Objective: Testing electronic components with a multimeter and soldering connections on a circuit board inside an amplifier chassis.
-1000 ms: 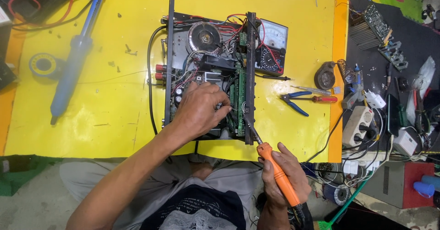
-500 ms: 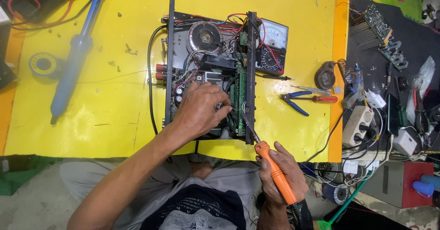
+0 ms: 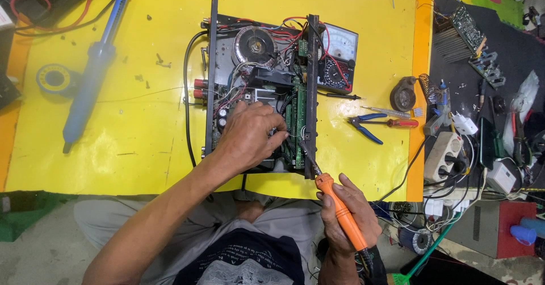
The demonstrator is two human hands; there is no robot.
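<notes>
An opened black electronics chassis [image 3: 211, 63] lies on the yellow table [image 3: 142, 126], showing a round transformer [image 3: 254, 44], wires and a green circuit board [image 3: 298, 120]. My left hand [image 3: 250, 134] rests inside the chassis, fingertips pinched at the board's lower part. My right hand [image 3: 347, 214] grips an orange-handled soldering iron [image 3: 340, 214] below the table's front edge. Its dark tip [image 3: 304, 149] touches the board close to my left fingers.
An analog multimeter [image 3: 338, 58] sits against the chassis's right side. Blue-handled cutters [image 3: 366, 127] and a red screwdriver [image 3: 397, 122] lie to the right. A blue desoldering pump [image 3: 91, 75] and solder roll [image 3: 54, 79] lie left. A power strip [image 3: 445, 155] and cluttered parts fill the right.
The soldering iron's handle and my right hand have shifted slightly down and left, with the tip staying at the board. My left hand has barely moved.
</notes>
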